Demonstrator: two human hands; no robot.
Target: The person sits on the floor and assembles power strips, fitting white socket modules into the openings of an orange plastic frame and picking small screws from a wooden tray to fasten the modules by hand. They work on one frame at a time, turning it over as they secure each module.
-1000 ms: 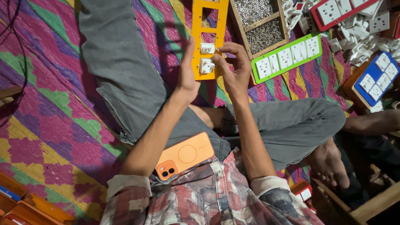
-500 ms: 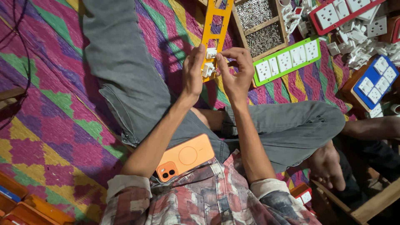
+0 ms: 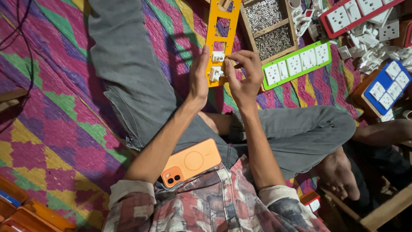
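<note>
Gripping orange frame [image 3: 221,30] on patterned mat [image 3: 51,129]: left hand [image 3: 198,77] fingers together along edge, right hand [image 3: 243,75] pinching white socket [image 3: 218,56]. Screw tray [image 3: 268,28], green strip [image 3: 296,64] just beside. Orange phone [image 3: 191,162] on lap.

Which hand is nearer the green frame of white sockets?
Right. The right hand works at the orange frame, just beside the near end of the green frame. The left hand is on the orange frame's far side, farther off.

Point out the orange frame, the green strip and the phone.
orange frame [image 3: 221,26]: head view, upper bar between openings.
green strip [image 3: 296,64]: head view, middle socket.
phone [image 3: 191,162]: head view, centre of back.
</note>
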